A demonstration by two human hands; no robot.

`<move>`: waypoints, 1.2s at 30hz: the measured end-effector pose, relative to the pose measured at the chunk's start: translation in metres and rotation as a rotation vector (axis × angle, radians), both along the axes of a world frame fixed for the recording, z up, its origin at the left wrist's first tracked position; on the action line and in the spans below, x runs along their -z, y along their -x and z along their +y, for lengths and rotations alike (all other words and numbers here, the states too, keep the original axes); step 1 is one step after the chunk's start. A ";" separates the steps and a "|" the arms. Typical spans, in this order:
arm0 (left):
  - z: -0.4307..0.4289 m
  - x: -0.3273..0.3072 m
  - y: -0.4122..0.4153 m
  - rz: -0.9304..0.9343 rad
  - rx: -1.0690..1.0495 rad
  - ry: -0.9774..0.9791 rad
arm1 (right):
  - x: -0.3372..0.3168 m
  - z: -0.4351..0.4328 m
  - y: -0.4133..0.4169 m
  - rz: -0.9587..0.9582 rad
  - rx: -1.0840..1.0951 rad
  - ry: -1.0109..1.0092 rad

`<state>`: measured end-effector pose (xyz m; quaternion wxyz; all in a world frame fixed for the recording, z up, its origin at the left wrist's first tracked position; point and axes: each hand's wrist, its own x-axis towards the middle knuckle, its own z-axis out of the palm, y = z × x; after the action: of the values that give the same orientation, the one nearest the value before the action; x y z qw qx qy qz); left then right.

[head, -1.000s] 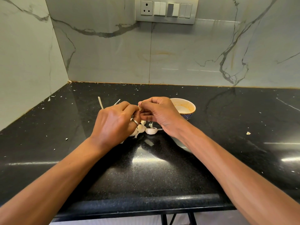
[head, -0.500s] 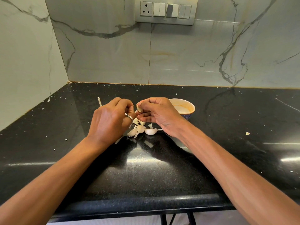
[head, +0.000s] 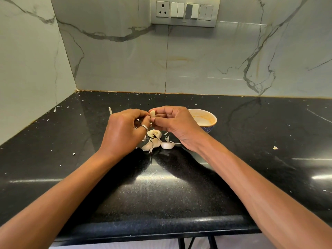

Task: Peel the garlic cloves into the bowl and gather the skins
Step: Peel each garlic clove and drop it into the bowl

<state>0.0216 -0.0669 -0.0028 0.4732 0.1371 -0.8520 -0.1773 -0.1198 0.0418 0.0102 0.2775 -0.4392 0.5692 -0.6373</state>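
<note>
My right hand (head: 175, 123) pinches a pale garlic clove (head: 152, 113) between thumb and fingertips above the counter. My left hand (head: 125, 131), with a ring on one finger, is curled close beside it, fingertips touching the clove's left side; whether it holds skin I cannot tell. Below the hands lies a small heap of unpeeled cloves and loose skins (head: 155, 141) on the black counter. A small cream bowl (head: 206, 116) with an orange-stained inside and blue outside stands just right of my right hand.
The black stone counter (head: 161, 186) is dotted with skin flakes, with a larger scrap (head: 275, 147) at the right and a thin white strip (head: 110, 110) behind my left hand. Marble walls close the back and left. A switch panel (head: 185, 11) is on the back wall.
My left hand has shifted left and rolled back, uncovering the heap of cloves. The clove in my right hand now shows more clearly between the fingertips.
</note>
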 end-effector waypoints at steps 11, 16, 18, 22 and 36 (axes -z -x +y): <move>0.005 -0.001 0.000 0.011 0.012 -0.087 | 0.014 -0.006 0.001 0.891 0.333 0.013; 0.001 0.002 0.002 -0.020 0.020 -0.022 | 0.017 -0.007 -0.003 0.978 0.365 0.023; 0.001 0.003 0.002 -0.028 0.022 -0.014 | 0.016 -0.007 -0.004 0.998 0.373 0.023; 0.001 0.003 0.002 -0.064 0.009 -0.008 | 0.016 -0.007 -0.005 1.010 0.396 0.022; 0.002 0.004 0.002 -0.037 0.050 0.006 | 0.016 -0.007 -0.006 0.970 0.363 -0.021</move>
<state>0.0199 -0.0652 -0.0072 0.4531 0.1175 -0.8644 -0.1838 -0.1137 0.0348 -0.0062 -0.1289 -0.5756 0.7057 -0.3925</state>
